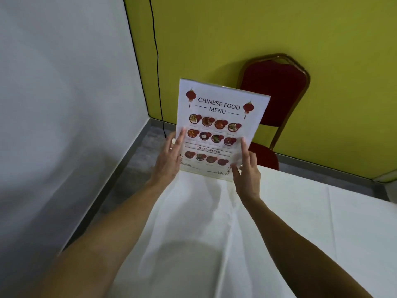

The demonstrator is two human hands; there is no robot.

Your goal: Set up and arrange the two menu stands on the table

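Observation:
A clear acrylic menu stand [219, 125] with a white "Chinese Food Menu" sheet stands upright near the far corner of the white-clothed table [279, 222], its printed face toward me. My left hand [169, 160] grips its left edge, thumb on the front. Along the lower right edge, my right hand [247, 168] holds it with fingers on the front face. Only one menu stand is in view.
A red padded chair [277, 93] with a gold frame stands behind the table against the yellow-green wall. A black cable [158, 61] hangs down that wall to the floor. A white wall runs along the left, with grey floor between it and the table.

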